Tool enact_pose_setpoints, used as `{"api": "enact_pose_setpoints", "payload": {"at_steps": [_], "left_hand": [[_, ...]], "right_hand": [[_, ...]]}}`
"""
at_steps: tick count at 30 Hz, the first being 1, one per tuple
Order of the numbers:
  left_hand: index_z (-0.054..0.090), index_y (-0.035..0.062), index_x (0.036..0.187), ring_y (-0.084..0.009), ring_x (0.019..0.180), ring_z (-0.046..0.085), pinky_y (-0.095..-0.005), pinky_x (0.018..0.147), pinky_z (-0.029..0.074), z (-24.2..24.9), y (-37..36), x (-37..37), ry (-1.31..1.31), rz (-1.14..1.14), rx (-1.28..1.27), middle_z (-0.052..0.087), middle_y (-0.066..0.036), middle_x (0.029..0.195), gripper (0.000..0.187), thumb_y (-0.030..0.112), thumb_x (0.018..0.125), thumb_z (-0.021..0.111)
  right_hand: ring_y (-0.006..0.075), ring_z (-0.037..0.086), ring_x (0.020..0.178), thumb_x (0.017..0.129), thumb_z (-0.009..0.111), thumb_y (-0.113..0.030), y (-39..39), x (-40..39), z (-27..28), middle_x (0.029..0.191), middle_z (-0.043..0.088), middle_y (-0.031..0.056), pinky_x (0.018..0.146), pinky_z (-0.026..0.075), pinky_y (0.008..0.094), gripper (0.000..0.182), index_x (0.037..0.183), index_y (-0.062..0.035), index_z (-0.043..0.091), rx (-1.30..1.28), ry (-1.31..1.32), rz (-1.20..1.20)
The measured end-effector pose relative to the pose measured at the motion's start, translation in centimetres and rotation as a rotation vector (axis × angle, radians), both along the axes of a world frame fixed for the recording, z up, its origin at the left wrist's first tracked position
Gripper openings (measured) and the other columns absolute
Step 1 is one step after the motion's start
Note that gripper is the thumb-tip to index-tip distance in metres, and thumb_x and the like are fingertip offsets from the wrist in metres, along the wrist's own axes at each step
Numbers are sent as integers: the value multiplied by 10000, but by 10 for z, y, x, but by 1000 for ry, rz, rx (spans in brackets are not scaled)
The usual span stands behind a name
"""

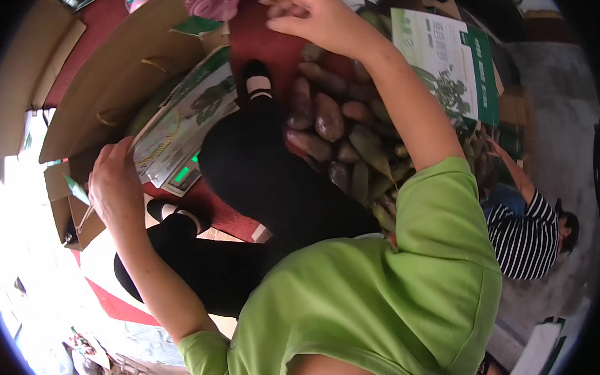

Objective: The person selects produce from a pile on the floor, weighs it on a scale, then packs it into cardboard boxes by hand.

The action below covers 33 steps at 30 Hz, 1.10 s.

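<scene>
My left hand [115, 187] is at the near edge of a large open cardboard box [82, 104], its fingers folded over the rim beside the printed side panel [201, 104]. A thin cord or strip shows below that hand. Further forward, my right hand [297, 12] is raised over the red floor with curled fingers. Whatever may be inside them is too dark to name. Below and to the right of it lies a heap of oblong purple-brown and green produce [328, 117]. A scale [181, 179] with a lit green display stands by the box.
My knees [258, 162] are between the box and the heap. A white and green printed carton [443, 64] stands behind the produce. A pink fan [212, 2] is at the top. Another person in a striped shirt [523, 240] works at the right, one arm stretched towards the heap.
</scene>
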<state>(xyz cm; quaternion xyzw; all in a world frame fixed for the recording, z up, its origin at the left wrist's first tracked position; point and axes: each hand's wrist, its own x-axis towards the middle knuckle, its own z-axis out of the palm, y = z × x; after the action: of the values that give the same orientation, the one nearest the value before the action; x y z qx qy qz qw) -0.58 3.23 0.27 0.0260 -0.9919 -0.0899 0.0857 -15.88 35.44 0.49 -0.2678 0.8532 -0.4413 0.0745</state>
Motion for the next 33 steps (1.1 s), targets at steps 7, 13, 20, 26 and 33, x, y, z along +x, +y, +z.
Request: {"api": "enact_pose_setpoints", "payload": {"at_steps": [7, 13, 20, 26, 33], "left_hand": [[648, 64, 1020, -304, 822, 620, -393, 707, 481, 0, 2, 0, -20, -16, 3, 629, -110, 922, 212, 27, 858, 516], [645, 53, 1042, -289, 838, 635, -379, 722, 490, -4, -2, 0, -12, -49, 36, 633, -120, 935, 223, 35, 875, 497], [653, 56, 1025, -294, 824, 636, -383, 711, 488, -2, 3, 2, 1, -43, 26, 634, -124, 920, 218, 29, 873, 500], [663, 95, 997, -301, 872, 613, -403, 769, 475, -2, 5, 8, 14, -20, -29, 640, -93, 922, 248, -1, 786, 574], [663, 97, 1007, -255, 912, 607, -384, 815, 457, -1, 10, 16, -9, 8, -75, 637, -66, 910, 278, 28, 758, 561]], "right_hand": [[156, 611, 869, 823, 652, -131, 121, 92, -94, 963, 652, 91, 767, 492, 280, 329, 1134, -43, 593, -61, -518, -448], [232, 626, 882, 731, 704, -194, 208, 180, -233, 973, 643, 109, 792, 503, 341, 459, 1163, -88, 592, 129, -474, -455], [281, 420, 1246, 652, 760, -361, 219, 232, -236, 1278, 493, 59, 931, 412, 566, 693, 1264, -170, 497, 1026, -689, -780], [291, 397, 1275, 619, 784, -363, 211, 237, -255, 1338, 444, 65, 963, 351, 611, 840, 1339, -213, 378, 1163, -781, -686], [311, 435, 1244, 591, 767, -333, 208, 237, -261, 1299, 470, 105, 954, 371, 599, 841, 1320, -172, 379, 1214, -712, -692]]}}
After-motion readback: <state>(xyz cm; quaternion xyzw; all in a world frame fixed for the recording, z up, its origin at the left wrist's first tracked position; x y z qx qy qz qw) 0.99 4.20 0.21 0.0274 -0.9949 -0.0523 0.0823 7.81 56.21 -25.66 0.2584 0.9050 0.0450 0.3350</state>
